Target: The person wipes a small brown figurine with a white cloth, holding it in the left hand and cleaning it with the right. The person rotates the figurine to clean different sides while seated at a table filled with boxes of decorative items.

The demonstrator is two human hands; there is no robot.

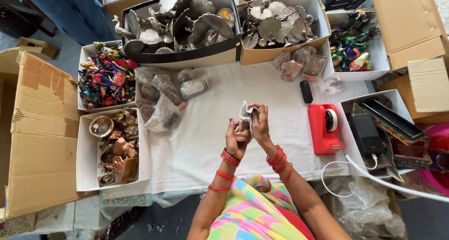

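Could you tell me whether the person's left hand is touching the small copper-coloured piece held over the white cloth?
Touching. The head view shows the left hand wrapped around the small copper-coloured piece, fingers curled against it with no gap visible.

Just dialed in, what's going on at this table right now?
A person holds a small copper-coloured metal piece in the left hand and presses a white cloth against it with the right hand, above a white table covering. A red tape dispenser sits to the right. Open boxes ring the work spot: silver metal figurines at the far side, colourful painted ones at left, brass and copper items nearer left. Clear bags of small pieces lie beside them.
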